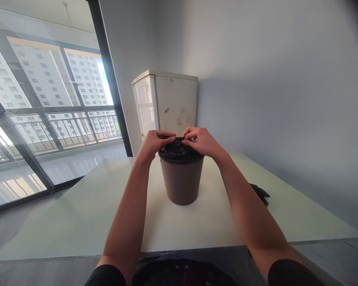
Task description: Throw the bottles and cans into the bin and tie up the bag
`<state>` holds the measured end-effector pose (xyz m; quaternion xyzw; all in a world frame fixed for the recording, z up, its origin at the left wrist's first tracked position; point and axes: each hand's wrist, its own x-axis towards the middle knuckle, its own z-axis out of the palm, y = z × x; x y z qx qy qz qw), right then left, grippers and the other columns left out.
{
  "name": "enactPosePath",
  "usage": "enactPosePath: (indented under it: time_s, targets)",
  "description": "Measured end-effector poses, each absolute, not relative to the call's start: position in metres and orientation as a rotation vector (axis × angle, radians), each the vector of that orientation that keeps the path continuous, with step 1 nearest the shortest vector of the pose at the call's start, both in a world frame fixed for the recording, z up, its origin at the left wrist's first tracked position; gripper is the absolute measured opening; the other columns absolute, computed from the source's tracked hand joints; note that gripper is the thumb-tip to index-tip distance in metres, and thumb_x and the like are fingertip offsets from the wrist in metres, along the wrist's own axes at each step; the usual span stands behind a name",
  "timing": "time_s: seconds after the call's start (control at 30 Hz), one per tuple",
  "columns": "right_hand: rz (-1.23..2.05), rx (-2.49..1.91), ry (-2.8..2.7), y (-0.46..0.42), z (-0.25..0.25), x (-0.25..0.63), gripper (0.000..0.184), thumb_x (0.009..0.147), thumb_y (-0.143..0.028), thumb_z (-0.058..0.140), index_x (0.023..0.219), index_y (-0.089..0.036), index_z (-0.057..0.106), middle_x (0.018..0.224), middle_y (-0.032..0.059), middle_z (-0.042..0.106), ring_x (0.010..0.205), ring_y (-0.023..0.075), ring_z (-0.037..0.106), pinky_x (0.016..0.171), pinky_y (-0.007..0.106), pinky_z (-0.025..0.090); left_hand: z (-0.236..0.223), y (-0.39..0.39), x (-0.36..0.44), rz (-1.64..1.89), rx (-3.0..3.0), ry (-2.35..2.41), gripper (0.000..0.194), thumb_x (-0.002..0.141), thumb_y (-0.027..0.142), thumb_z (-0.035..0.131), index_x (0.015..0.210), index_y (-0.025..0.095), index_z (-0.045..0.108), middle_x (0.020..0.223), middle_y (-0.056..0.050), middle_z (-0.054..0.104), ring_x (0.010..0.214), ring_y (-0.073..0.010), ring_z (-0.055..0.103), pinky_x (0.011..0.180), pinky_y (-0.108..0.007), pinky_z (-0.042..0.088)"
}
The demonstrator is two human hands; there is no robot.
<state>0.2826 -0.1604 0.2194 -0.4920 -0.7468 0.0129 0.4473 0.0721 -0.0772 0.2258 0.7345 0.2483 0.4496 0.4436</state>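
Pinching: both hands are at the far rim of the bin, fingertips close to each other, with a narrow gap between the two.
Left hand (159, 140): thumb and fingers closed on the edge of the black bag (178, 151), palm turned inward.
Right hand (200, 140): thumb and curled fingers closed on the same edge, just beside the left fingertips.
Bin (183, 183): brown-grey, round, narrowing toward its base, standing upright on the middle of the desk (77, 210), between the two forearms.
Bag: glossy black film across the bin's mouth, folded over the rim; how far it reaches inside cannot be told.
Dark bundle (261, 194): crumpled black material on the right part of the desk, partly hidden by the right forearm.
Sleeves: black, the left one (106, 277) and the right one (290, 274) at the bottom edge of view.
Behind: a pale, scuffed cabinet (176, 101) beyond the desk, near a grey wall (271, 71).
Left side: a dark-framed glass door (107, 59), with a railing (104, 127) and tall buildings (44, 75) beyond.
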Motion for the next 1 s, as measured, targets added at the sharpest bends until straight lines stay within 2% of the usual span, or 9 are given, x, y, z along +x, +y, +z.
enactPosePath:
  time_s: [0.13,0.27,0.37,0.57,0.67,0.77,0.87,0.93,1.0]
  targets:
    - [0.081,-1.264,-1.872,-0.168,0.223,0.288,0.028,0.091,-0.033,0.067,0.068,-0.019,0.073,0.104,0.0041,0.073,0.076,0.0154,0.057,0.075,0.035,0.042,0.224,-0.070,0.071,1.146,1.794,0.594,0.026,0.077,0.034,0.088,0.095,0.015,0.086,0.086,-0.010,0.081,0.078,-0.0198,0.075,0.082,-0.038,0.064]
    - [0.107,-1.293,-1.818,-0.173,0.226,0.293,0.029,0.088,-0.035,0.068,0.063,-0.018,0.068,0.107,0.0043,0.073,0.070,0.0134,0.055,0.067,0.034,0.042,0.223,-0.065,0.069,1.205,1.754,0.622,0.021,0.075,0.026,0.088,0.092,0.014,0.086,0.084,-0.010,0.081,0.079,-0.0210,0.078,0.086,-0.040,0.066]
    - [0.233,-1.282,-1.721,-0.167,0.224,0.300,0.028,0.084,-0.033,0.070,0.061,-0.018,0.065,0.107,0.0049,0.071,0.067,0.0128,0.055,0.063,0.033,0.044,0.219,-0.057,0.068,1.244,1.809,0.703,0.013,0.075,0.020,0.084,0.087,0.015,0.086,0.079,-0.009,0.080,0.076,-0.0215,0.078,0.081,-0.040,0.067]
    - [0.570,-1.229,-1.430,-0.136,0.210,0.324,0.018,0.068,-0.028,0.076,0.057,-0.017,0.066,0.090,0.0074,0.067,0.066,0.0147,0.056,0.061,0.033,0.048,0.209,-0.035,0.065,1.295,1.876,0.881,0.009,0.074,0.016,0.081,0.081,0.017,0.085,0.072,-0.009,0.078,0.070,-0.0231,0.077,0.071,-0.039,0.064]
    - [0.423,-1.337,-1.431,-0.137,0.209,0.331,0.019,0.067,-0.022,0.072,0.052,-0.017,0.062,0.087,0.0065,0.067,0.064,0.0145,0.054,0.061,0.033,0.045,0.206,-0.030,0.064,1.317,1.910,0.953,0.008,0.073,0.016,0.080,0.079,0.017,0.085,0.068,-0.009,0.077,0.070,-0.0246,0.077,0.066,-0.038,0.062]
    - [0.180,-1.500,-1.468,-0.152,0.215,0.335,0.029,0.069,-0.019,0.071,0.047,-0.019,0.052,0.077,0.0055,0.063,0.061,0.0146,0.048,0.057,0.033,0.036,0.205,-0.027,0.061,1.393,1.935,0.988,0.008,0.070,0.017,0.080,0.077,0.018,0.084,0.063,-0.008,0.075,0.065,-0.0236,0.075,0.065,-0.038,0.060]
    - [0.147,-1.681,-1.398,-0.169,0.223,0.337,0.035,0.073,-0.020,0.073,0.049,-0.021,0.048,0.057,0.0017,0.048,0.054,0.0135,0.038,0.053,0.033,0.028,0.204,-0.025,0.059,1.420,1.949,0.996,0.010,0.069,0.020,0.080,0.078,0.018,0.084,0.061,-0.007,0.074,0.062,-0.0231,0.073,0.063,-0.037,0.059]
    - [0.168,-1.740,-1.332,-0.174,0.226,0.337,0.036,0.075,-0.022,0.075,0.051,-0.022,0.048,0.051,-0.0002,0.041,0.049,0.0124,0.035,0.050,0.032,0.027,0.206,-0.027,0.058,1.407,1.988,0.976,0.012,0.071,0.022,0.079,0.081,0.017,0.084,0.064,-0.008,0.075,0.065,-0.0236,0.074,0.065,-0.037,0.060]
    - [0.208,-1.653,-1.297,-0.174,0.228,0.332,0.035,0.079,-0.027,0.077,0.054,-0.021,0.052,0.055,0.0026,0.051,0.049,0.0133,0.043,0.047,0.031,0.033,0.209,-0.035,0.060,1.388,2.021,0.919,0.016,0.074,0.025,0.079,0.085,0.016,0.085,0.068,-0.008,0.077,0.068,-0.0237,0.076,0.068,-0.038,0.062]
